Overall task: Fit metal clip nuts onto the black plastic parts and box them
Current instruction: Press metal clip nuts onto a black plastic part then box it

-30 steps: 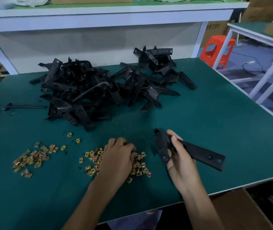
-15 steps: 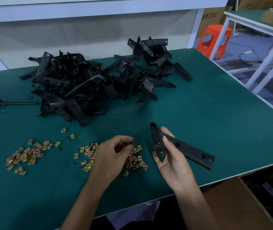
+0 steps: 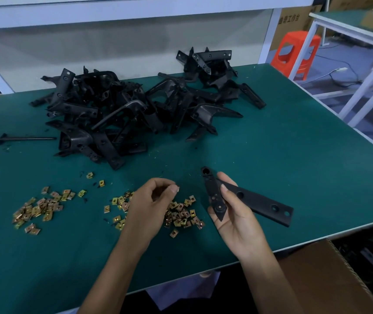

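Observation:
My right hand [image 3: 235, 219] holds a black plastic part [image 3: 262, 203], an angled bracket with several holes, just above the green table near its front edge. My left hand [image 3: 151, 205] is lifted over a heap of brass-coloured clip nuts [image 3: 182, 215] and pinches one clip nut [image 3: 177, 189] between thumb and fingertips, a short way left of the bracket. A second heap of clip nuts [image 3: 38, 208] lies further left. A big pile of black plastic parts [image 3: 117, 114] fills the table's far half.
A cardboard box [image 3: 330, 277] stands below the table's front right edge. A thin black rod [image 3: 26, 138] lies at the left. Beyond the green table [image 3: 294, 155] to the right are a red stool [image 3: 296, 53] and a white bench frame.
My left hand has risen from the clip nut heap with one nut pinched. My right hand and the bracket kept their place; the view tilted down a little.

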### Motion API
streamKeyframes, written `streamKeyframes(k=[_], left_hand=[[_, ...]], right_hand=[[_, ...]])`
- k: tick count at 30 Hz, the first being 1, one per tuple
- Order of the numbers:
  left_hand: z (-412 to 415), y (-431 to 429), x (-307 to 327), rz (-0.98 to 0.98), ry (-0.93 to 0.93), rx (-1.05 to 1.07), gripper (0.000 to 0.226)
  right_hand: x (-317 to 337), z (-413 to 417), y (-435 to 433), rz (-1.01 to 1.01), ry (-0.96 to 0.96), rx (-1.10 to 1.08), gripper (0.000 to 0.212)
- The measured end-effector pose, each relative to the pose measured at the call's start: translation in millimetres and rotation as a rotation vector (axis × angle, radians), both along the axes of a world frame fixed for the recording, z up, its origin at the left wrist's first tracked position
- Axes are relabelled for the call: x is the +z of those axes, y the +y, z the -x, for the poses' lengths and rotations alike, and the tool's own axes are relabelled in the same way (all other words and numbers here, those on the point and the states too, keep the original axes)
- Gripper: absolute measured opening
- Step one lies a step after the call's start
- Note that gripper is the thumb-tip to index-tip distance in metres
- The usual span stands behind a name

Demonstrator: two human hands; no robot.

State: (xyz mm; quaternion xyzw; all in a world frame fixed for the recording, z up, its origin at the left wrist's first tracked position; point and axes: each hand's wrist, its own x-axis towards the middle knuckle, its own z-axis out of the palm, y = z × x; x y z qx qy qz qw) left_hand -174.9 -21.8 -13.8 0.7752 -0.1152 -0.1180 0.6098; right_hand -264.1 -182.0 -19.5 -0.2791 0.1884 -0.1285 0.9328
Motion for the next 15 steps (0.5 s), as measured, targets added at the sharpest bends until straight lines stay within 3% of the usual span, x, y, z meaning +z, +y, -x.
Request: streamKeyframes(k=[9,15], left_hand=[[-1.7,3.9,1.5,-0.003,-0.007,0.047,0.003],[12.0,-6.5,9.2,0.273,0.302,-0.006,0.011]], right_hand=[[-0.5,0.1,-0.4,0.015,0.004,0.000,0.034],[-3.3,-0.4,-1.3,-0.005,-0.014,0.005,0.032]])
